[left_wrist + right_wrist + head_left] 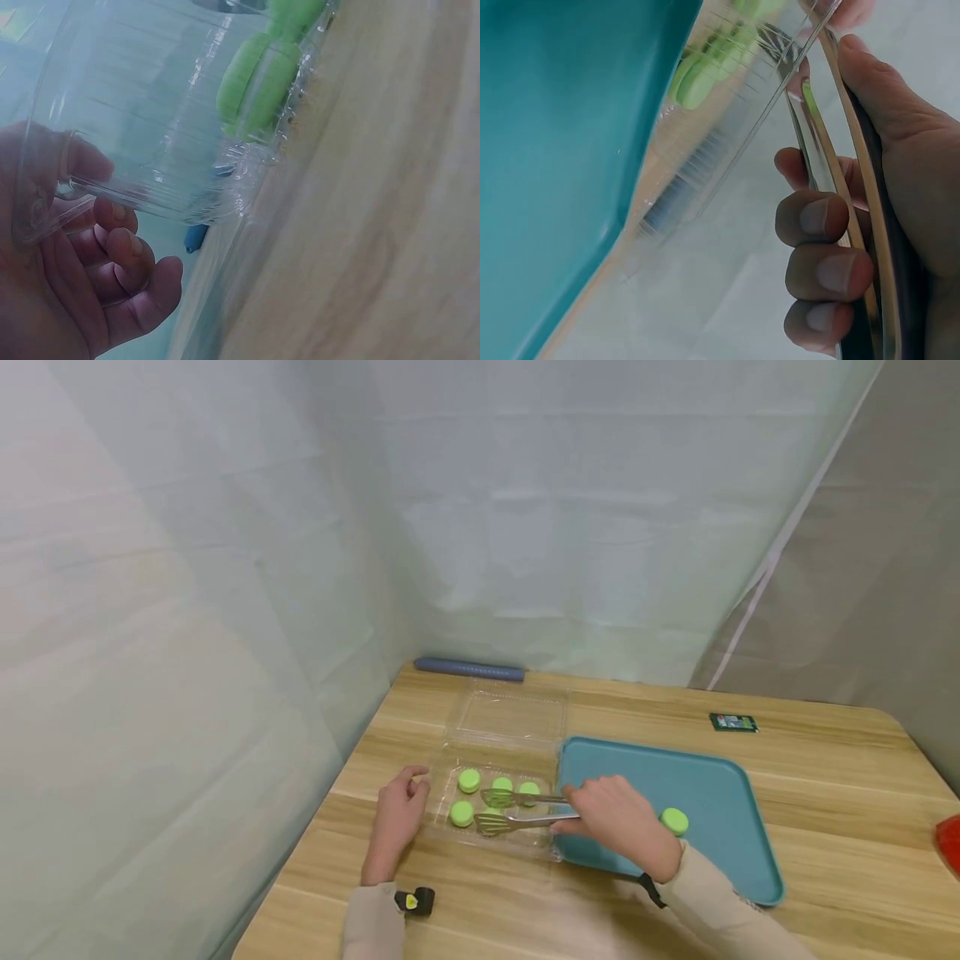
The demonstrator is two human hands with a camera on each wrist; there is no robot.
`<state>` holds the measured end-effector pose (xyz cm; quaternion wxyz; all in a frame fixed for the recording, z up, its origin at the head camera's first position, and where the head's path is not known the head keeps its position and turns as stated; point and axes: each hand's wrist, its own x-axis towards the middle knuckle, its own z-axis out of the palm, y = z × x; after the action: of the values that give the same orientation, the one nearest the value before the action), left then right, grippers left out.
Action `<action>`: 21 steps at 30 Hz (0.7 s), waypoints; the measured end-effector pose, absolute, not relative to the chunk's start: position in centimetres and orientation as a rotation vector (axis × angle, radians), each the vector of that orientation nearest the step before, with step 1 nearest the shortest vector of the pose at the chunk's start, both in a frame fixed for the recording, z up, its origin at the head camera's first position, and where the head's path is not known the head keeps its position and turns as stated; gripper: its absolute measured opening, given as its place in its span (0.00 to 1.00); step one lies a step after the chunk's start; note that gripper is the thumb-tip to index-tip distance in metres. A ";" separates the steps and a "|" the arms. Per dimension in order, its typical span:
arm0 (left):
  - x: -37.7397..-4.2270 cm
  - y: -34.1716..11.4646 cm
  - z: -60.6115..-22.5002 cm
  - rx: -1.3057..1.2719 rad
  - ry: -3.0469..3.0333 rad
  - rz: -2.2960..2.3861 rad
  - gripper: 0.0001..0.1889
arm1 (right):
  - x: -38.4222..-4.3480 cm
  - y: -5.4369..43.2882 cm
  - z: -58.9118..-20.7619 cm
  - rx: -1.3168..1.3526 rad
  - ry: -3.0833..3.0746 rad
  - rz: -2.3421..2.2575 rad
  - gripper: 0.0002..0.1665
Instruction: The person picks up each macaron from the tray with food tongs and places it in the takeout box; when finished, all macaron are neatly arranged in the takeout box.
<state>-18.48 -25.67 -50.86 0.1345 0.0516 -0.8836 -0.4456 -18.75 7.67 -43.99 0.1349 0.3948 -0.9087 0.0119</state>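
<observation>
My left hand [401, 814] pinches the left rim of a clear plastic clamshell box [150, 150], thumb over the edge and fingers below. The box's lid [512, 714] lies folded back, and several green macarons [468, 780] sit in rows in its base. My right hand [618, 820] grips metal tongs [532, 821] around their handles. The slotted tong tips are apart over the macarons in the box and partly cover some of them. One more green macaron [674, 821] lies on the blue tray [705, 777], beside my right wrist.
The tray stands right against the box's right side. A long blue rod-like object [468, 669] lies at the table's back edge. Toward the back right is a small dark green card-like piece [733, 722]. Something red [948, 843] shows at the far right edge. Pale sheets [525, 527] hang behind the table.
</observation>
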 end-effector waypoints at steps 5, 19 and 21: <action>-18.4 -25.6 -50.8 0.158 -2.559 -1.292 0.15 | -18.5 7.9 -43.8 1.139 -2.643 0.078 0.27; -18.6 -25.8 -51.0 0.162 -2.576 -1.315 0.16 | -18.1 9.4 -44.0 1.014 -2.746 0.162 0.34; -18.7 -25.9 -51.0 0.163 -2.580 -1.320 0.16 | -18.1 9.7 -44.0 1.003 -2.743 0.160 0.35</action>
<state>-18.66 -25.88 -51.00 0.1191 0.0559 -0.8825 -0.4515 -18.08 9.74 -43.99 0.1080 0.3409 -0.9323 0.0544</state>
